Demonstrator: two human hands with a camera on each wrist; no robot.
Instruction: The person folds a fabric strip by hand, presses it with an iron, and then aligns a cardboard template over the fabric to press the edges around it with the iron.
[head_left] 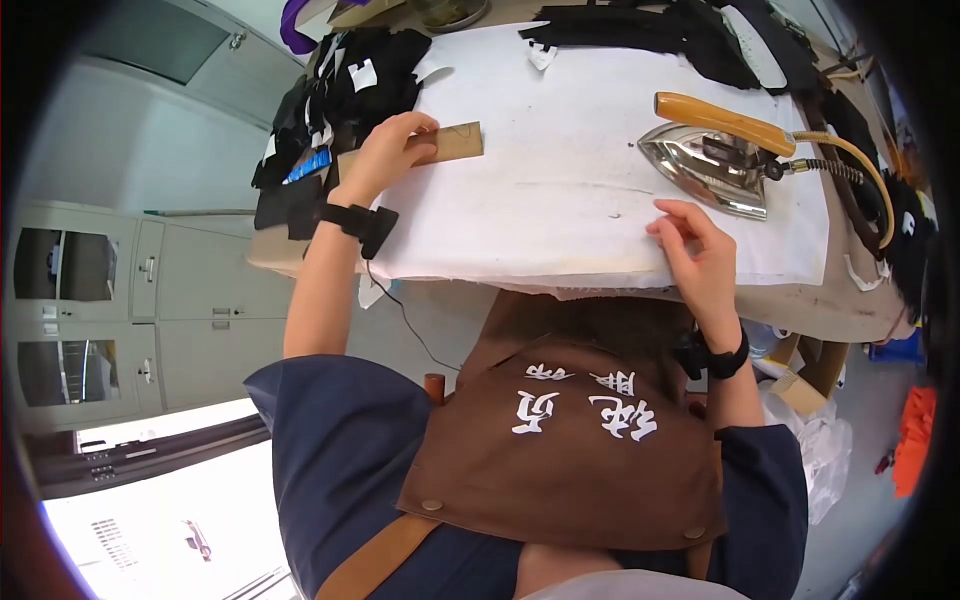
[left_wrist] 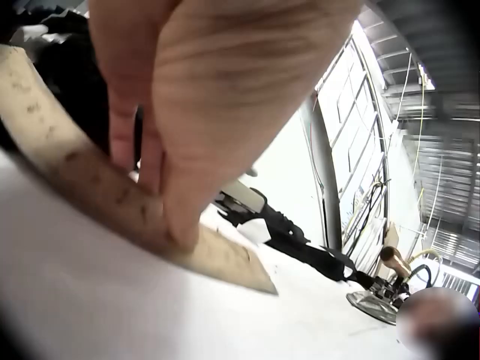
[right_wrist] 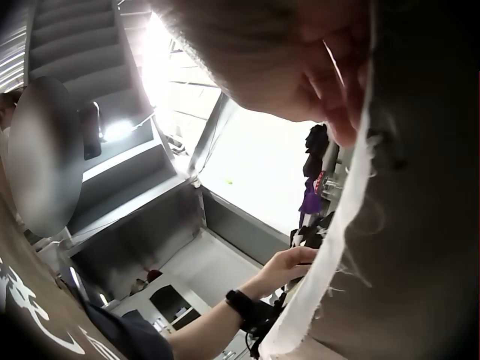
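My left hand (head_left: 385,155) is at the left of the white cloth (head_left: 560,130). It grips a flat, stiff tan strip (head_left: 461,141) that lies along the cloth. In the left wrist view, thumb and fingers straddle the strip (left_wrist: 112,191), which carries rows of small dark marks. My right hand (head_left: 700,255) is over the front edge of the cloth, fingers loosely bent, holding nothing. Beyond it stands an iron (head_left: 705,165) with a wooden handle (head_left: 725,122), its pointed end toward the left.
Black fabric pieces (head_left: 375,75) are heaped at the left, and more black pieces (head_left: 610,28) lie along the back. A hose (head_left: 880,190) and a cord trail from the iron to the right. A blue packet (head_left: 307,166) lies by the left heap. Below right is a cardboard box (head_left: 805,385).
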